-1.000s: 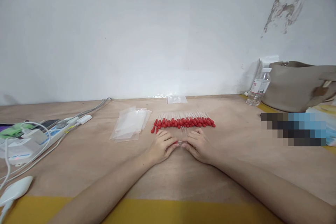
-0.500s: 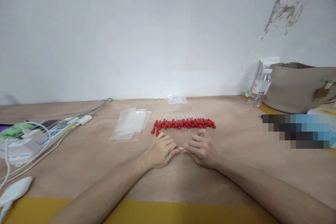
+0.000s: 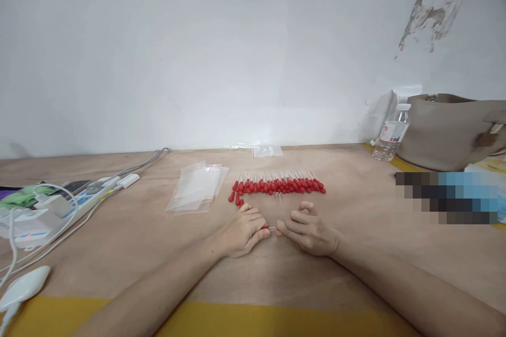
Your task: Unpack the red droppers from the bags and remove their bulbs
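Dropper (image 3: 271, 228), one; slender clear tube (image 3: 273, 228), glass or plastic, with red rubbery bulb (image 3: 265, 227); held level.
Left hand (image 3: 245, 233) grip closed on the bulb, nine o'clock; right hand (image 3: 310, 231) grip pinching the tube, three o'clock; likely light; tube probably stiff, slippery, perhaps fragile; bulb presumably soft, the surer hold; row of red-bulbed clear droppers (image 3: 276, 186) beyond, twelve o'clock, on the bench (image 3: 245, 281).

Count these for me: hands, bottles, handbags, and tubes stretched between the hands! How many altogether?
Hands: 2 (left hand, right hand)
Bottle: 1
Handbag: 1
Tube between the hands: 1
Total: 5
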The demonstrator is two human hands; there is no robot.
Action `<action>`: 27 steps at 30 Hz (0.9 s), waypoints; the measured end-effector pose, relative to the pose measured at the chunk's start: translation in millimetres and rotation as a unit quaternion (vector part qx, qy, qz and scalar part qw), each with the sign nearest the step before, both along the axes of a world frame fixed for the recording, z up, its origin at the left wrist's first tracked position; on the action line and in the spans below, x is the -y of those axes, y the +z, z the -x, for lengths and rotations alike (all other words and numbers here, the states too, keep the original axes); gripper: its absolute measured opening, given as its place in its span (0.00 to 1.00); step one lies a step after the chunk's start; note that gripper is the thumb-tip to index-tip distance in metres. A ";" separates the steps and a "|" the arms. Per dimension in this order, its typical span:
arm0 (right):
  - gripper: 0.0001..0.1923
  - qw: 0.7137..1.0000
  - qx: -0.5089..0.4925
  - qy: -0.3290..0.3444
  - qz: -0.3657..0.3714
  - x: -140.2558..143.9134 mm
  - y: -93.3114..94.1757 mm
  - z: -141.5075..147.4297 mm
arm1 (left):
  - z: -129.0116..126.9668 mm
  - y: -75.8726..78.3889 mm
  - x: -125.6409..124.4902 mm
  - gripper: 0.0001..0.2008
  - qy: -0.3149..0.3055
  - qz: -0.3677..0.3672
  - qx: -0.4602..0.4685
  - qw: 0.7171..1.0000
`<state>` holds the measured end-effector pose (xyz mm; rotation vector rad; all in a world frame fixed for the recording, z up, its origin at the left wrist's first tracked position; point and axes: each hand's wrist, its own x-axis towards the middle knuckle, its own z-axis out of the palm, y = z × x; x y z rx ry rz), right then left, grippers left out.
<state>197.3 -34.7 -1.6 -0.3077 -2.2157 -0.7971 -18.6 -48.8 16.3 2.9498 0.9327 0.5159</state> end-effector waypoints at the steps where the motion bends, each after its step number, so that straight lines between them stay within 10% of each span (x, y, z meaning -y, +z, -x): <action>1: 0.04 1.000 0.008 -0.003 0.003 0.0 -0.6 -1.2 | 0.4 -0.4 0.1 0.14 -0.002 0.002 0.002 1.000; 16: 0.17 0.995 0.022 -0.047 0.080 0.0 -2.5 -25.4 | 14.4 2.2 -0.1 0.18 0.012 0.048 0.049 0.998; 27: 0.10 0.917 -0.155 -0.250 0.270 -16.1 -0.8 -13.5 | 52.4 6.9 -37.2 0.12 0.336 -0.010 0.220 0.916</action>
